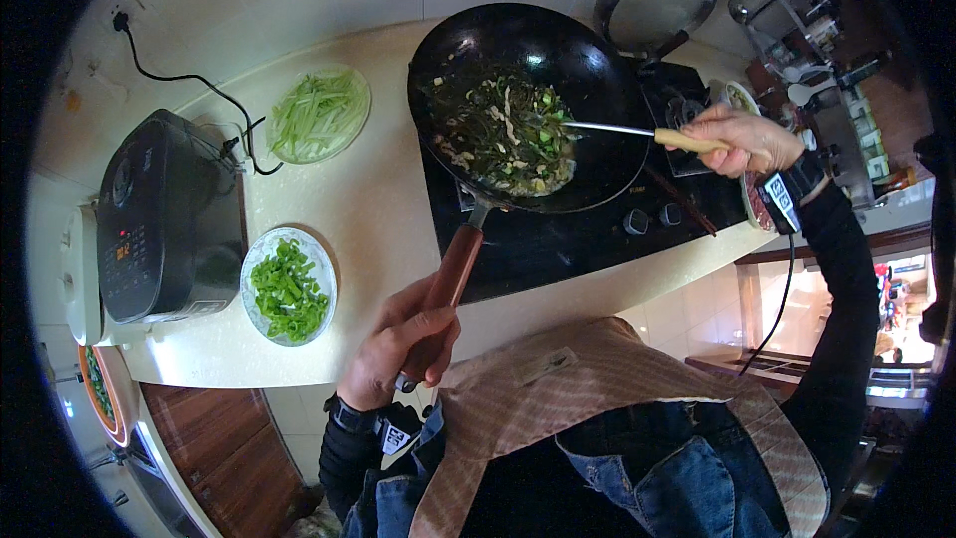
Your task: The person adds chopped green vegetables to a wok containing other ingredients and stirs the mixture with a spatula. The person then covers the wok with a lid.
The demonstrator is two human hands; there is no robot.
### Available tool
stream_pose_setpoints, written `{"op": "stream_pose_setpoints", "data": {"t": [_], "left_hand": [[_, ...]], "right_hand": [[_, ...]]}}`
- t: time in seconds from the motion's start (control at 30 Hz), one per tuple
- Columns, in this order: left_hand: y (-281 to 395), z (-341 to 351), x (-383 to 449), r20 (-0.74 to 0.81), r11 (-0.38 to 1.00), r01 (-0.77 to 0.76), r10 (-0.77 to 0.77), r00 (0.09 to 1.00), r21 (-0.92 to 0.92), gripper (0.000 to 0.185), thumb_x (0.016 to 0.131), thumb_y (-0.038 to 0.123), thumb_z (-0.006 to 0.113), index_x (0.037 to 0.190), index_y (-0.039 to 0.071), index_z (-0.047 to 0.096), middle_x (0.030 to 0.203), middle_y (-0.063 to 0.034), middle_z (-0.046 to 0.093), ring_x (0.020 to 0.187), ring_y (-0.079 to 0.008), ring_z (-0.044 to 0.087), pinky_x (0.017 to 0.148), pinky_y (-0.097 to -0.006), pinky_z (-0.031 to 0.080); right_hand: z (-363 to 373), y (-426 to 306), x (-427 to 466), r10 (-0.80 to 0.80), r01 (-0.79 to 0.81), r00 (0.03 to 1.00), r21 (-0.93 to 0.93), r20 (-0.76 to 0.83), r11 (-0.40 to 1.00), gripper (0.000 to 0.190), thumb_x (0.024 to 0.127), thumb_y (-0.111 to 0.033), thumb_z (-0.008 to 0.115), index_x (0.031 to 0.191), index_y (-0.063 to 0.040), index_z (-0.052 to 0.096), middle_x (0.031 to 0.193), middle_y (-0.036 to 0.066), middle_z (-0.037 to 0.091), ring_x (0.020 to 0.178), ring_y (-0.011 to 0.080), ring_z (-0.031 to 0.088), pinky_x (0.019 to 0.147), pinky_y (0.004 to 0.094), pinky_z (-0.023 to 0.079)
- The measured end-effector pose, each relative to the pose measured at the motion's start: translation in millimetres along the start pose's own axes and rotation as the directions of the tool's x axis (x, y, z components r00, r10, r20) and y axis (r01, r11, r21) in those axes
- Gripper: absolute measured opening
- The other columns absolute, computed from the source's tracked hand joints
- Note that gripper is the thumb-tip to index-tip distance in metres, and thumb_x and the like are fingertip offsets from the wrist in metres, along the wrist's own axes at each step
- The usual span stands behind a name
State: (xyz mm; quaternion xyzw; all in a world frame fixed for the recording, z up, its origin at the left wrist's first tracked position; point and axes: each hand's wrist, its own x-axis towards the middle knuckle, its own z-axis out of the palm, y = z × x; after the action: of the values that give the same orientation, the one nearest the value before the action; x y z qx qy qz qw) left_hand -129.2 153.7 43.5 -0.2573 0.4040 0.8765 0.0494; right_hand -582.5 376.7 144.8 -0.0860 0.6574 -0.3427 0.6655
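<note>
My left hand (409, 336) grips the brown wooden handle of a large black wok (605, 90) on the stove. My right hand (739, 140) holds the pale wooden handle of a metal spatula (612, 128), whose blade is buried in the food. That food (508, 131) is a dark, stringy mix with pale strips and green pieces, lying in the left and middle part of the wok. Left of the wok, a plate of pale green shredded vegetable (317, 114) rests on the counter. Nearer to me stands a patterned plate of chopped green vegetable (290, 291).
A dark electric rice cooker (168, 217) with a black cord stands at the left. Chopsticks (683, 202) lie by the stove knobs (635, 221). A round glass lid (657, 0) leans on the back wall. At the right are a utensil rack (792, 22) and a dish of reddish food (757, 203).
</note>
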Motion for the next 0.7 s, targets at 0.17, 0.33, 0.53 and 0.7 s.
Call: {"op": "stream_pose_setpoints", "data": {"t": [0.17,0.33,0.53,0.7], "left_hand": [[-1.2,1.3,1.0,-0.017,1.0,0.011,-0.011,1.0,-0.02,0.052,0.098,0.02,0.061,0.143,-0.003,0.046,0.081,-0.0066,0.058,0.047,-0.0133,0.053,0.042,-0.025,0.042],[-0.7,2.7,1.0,-0.046,1.0,0.014,-0.014,0.999,-0.01,0.047,0.098,0.019,0.061,0.138,-0.002,0.049,0.081,-0.0071,0.059,0.046,-0.0134,0.053,0.042,-0.0249,0.041],[-1.7,3.6,0.9,-0.061,1.0,0.0,0.0,0.998,0.007,0.041,0.099,0.017,0.061,0.133,-0.002,0.051,0.08,-0.0071,0.06,0.046,-0.0134,0.053,0.042,-0.0251,0.041],[-4.0,1.5,2.6,-0.038,0.999,-0.023,0.025,0.999,0.028,0.037,0.099,0.018,0.059,0.13,-0.001,0.053,0.079,-0.0065,0.06,0.045,-0.0134,0.052,0.041,-0.0253,0.039]], "right_hand": [[35.7,56.2,-10.1,-0.095,0.075,0.99,0.179,0.105,0.981,0.045,0.112,-0.032,0.047,0.142,0.0,0.053,0.066,-0.006,0.04,0.044,-0.0004,0.03,0.033,0.0167,0.021],[73.6,100.4,-25.7,-0.154,0.15,0.988,0.355,-0.019,0.923,0.048,0.113,-0.036,0.044,0.145,0.0,0.05,0.064,-0.009,0.036,0.044,-0.0029,0.027,0.035,0.0156,0.019],[84.8,106.5,-35.7,-0.196,0.209,0.977,0.498,-0.078,0.842,0.047,0.113,-0.035,0.044,0.142,0.001,0.051,0.063,-0.008,0.038,0.043,-0.0031,0.03,0.035,0.0148,0.02],[82.8,82.0,-39.8,-0.265,0.28,0.959,0.452,-0.099,0.847,0.042,0.112,-0.03,0.048,0.138,0.002,0.052,0.064,-0.009,0.041,0.042,-0.0037,0.033,0.034,0.0138,0.022]]}}
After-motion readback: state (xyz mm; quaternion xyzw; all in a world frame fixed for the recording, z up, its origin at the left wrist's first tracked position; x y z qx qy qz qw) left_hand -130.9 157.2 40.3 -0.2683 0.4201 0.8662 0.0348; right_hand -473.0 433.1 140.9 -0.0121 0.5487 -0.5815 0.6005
